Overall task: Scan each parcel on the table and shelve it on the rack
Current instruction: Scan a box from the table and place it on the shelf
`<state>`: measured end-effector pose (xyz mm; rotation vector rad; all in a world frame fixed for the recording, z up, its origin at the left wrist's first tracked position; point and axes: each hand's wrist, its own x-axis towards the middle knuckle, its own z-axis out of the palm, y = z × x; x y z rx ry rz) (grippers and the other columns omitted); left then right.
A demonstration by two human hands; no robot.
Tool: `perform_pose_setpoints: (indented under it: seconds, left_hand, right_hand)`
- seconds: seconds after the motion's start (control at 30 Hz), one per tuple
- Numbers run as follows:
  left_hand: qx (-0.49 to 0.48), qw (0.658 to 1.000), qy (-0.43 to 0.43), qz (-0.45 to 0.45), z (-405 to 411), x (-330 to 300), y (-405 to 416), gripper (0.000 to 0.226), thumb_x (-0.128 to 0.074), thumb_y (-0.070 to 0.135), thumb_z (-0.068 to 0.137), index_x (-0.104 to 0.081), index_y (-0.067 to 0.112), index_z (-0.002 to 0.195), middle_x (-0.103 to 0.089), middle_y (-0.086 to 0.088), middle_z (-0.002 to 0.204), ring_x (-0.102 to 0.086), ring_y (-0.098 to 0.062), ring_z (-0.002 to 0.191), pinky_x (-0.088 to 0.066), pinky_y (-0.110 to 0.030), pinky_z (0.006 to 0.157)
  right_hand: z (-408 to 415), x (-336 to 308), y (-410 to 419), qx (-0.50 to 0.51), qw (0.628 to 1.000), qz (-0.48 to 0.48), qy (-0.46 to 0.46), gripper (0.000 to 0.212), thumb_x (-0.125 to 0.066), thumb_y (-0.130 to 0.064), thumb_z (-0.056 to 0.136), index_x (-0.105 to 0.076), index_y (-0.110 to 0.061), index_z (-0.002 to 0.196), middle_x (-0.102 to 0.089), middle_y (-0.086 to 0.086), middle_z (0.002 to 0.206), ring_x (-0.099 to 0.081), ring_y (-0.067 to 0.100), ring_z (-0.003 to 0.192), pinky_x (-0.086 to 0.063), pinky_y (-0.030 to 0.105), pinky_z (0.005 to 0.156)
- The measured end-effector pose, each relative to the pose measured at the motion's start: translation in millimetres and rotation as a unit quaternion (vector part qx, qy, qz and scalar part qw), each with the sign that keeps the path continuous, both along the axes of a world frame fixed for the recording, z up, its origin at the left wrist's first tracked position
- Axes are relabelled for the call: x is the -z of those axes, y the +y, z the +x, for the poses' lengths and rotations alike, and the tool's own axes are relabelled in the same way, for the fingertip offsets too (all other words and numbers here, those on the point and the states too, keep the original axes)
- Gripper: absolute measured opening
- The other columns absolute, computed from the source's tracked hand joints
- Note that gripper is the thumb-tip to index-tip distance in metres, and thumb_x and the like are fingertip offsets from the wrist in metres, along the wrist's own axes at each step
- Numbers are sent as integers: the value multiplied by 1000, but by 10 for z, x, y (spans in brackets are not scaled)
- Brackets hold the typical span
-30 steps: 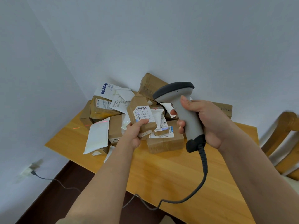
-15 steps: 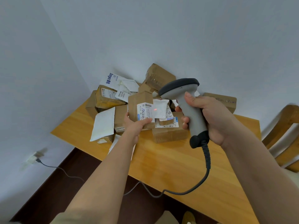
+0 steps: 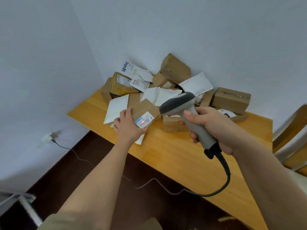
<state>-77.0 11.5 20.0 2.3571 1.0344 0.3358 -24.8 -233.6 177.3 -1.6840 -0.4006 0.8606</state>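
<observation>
My left hand (image 3: pixel 127 126) grips a small brown cardboard parcel (image 3: pixel 144 112) above the table's front left part, label side toward me. A red scan line falls on the barcode of its white and blue label (image 3: pixel 144 121). My right hand (image 3: pixel 211 128) grips the grey handle of a barcode scanner (image 3: pixel 186 112), whose dark head points left at the parcel. Behind them a heap of brown boxes and white mailers (image 3: pixel 159 87) lies on the wooden table (image 3: pixel 191 156) in the room's corner.
The scanner's black cable (image 3: pixel 222 183) loops down over the table's front edge to the dark floor. A wooden chair (image 3: pixel 292 136) stands at the right. A wall socket with a plug (image 3: pixel 49 138) sits low on the left wall. No rack is in view.
My left hand has turned the small parcel and lowered it toward me. The scanner has tipped down and left, and its red line now lies on the barcode. The camera view has shifted.
</observation>
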Motion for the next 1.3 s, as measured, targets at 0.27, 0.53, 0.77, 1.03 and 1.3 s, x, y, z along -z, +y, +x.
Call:
perform_pose_setpoints:
  seconds: [0.27,0.53,0.77,1.03,1.3]
  left_hand:
    - [-70,997,-20,36,-1081,-87,-251,117,-88,40,58,-22,14,151,-28,-8,142,-33,-32,127,-37,-47,107]
    - [-182,979,-88,21,-2201,-137,-632,116,-62,69,48,-29,13,143,-37,-8,133,-41,-25,123,-44,-44,102]
    - [-214,969,-114,47,-3352,-144,-414,108,-86,45,55,-31,13,142,-38,-6,132,-44,-26,120,-43,-42,100]
    - [-353,925,-24,-139,-5398,78,105,109,-81,53,69,-23,4,149,-20,-11,143,-30,-30,137,-32,-43,114]
    - [-571,678,-236,-399,-7658,674,592,98,-91,53,44,-50,11,123,-57,-11,121,-64,-25,96,-50,-33,57]
  right_hand:
    - [-358,-33,-134,-131,991,25,18,26,-56,-28,98,-61,-4,108,-57,7,88,-52,12,54,-49,25,51]
    - [-1015,-93,-66,-223,974,19,27,30,-56,-27,98,-61,3,100,-54,-2,60,-49,13,48,-46,23,45]
    - [-1987,-149,306,-294,954,35,43,27,-55,-26,97,-59,0,105,-55,8,83,-48,13,51,-46,27,50]
    - [-3881,83,1213,-308,946,26,101,28,-57,-28,97,-64,-6,113,-72,10,103,-47,11,48,-46,28,51]
    - [-5547,543,2056,-373,919,-63,110,20,-63,-25,96,-66,-9,108,-77,6,93,-46,11,46,-46,26,49]
